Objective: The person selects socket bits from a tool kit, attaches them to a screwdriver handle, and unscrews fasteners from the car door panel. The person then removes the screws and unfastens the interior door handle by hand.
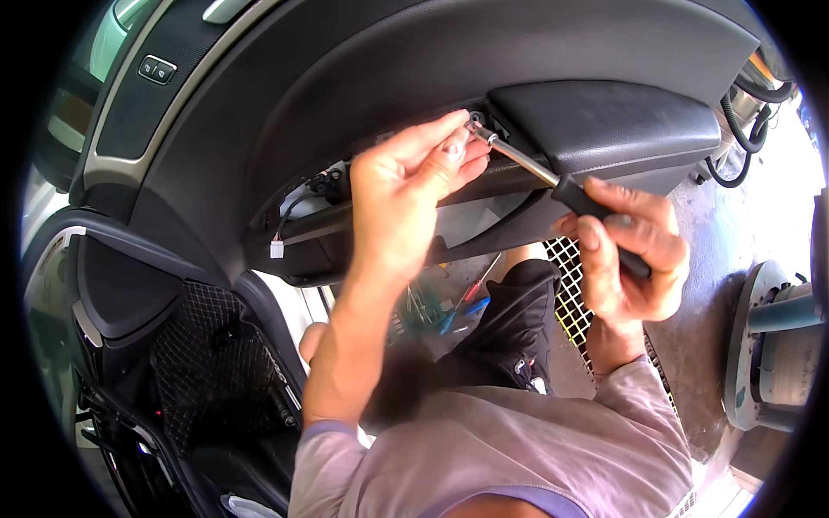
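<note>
In my right hand (635, 259) is a socket driver, its black handle wrapped by my fingers. Its metal shaft (528, 166) slants up and left to a socket at the tip. My left hand (399, 186) has its fingertips pinched together at that tip; whatever small thing they may hold is too hidden to name. Both hands are over a black car door panel (363, 95), beside its padded armrest (604, 129). Left of my left hand is an opening in the panel, where a wire ends in a white connector (276, 249) hanging loose.
The open door lies across the view, with lock buttons (157, 69) at upper left. A dark car seat (203, 363) is at lower left. Below the door, a red-handled screwdriver (472, 290) and other tools lie near my leg. A round metal base (764, 345) stands at right.
</note>
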A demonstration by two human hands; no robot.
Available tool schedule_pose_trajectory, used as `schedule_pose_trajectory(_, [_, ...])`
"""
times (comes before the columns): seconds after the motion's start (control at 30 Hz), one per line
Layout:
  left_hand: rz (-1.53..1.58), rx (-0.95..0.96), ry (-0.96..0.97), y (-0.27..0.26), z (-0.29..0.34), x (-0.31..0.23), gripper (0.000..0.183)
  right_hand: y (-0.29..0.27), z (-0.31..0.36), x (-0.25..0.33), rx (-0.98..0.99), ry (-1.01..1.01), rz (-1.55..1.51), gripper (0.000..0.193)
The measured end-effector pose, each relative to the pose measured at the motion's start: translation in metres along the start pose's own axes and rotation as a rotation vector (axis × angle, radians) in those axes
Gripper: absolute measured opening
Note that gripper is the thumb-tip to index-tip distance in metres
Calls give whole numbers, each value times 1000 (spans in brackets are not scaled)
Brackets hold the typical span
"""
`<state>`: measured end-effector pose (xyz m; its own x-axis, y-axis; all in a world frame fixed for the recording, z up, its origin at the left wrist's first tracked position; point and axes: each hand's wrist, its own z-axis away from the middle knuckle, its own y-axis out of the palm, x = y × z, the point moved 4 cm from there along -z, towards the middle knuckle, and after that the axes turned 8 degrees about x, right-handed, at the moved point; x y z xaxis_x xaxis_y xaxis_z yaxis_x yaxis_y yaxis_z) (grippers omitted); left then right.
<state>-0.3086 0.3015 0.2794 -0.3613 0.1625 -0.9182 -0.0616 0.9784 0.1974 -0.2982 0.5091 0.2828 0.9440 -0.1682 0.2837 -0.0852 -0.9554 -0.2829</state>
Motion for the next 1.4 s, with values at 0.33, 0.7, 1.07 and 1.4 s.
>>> schedule_pose_trajectory(0.33, [-318, 430, -490, -8, -58, -3, 33, -2, -43, -27, 71, -30, 8, 17])
schedule_pose_trajectory(0.7, [-406, 417, -548, -9, -56, -3, 37, -2, -56, -17, 279, -42, 64, 18])
schedule_pose_trajectory(1.07, [-706, 597, -356, -10, -44, -3, 42, 5, -47, -8, 297, -194, 242, 21])
schedule_pose_trajectory(1.4, [-600, 669, -466, -16, -48, -3, 47, 11, -54, -2, 380, -227, 299, 21])
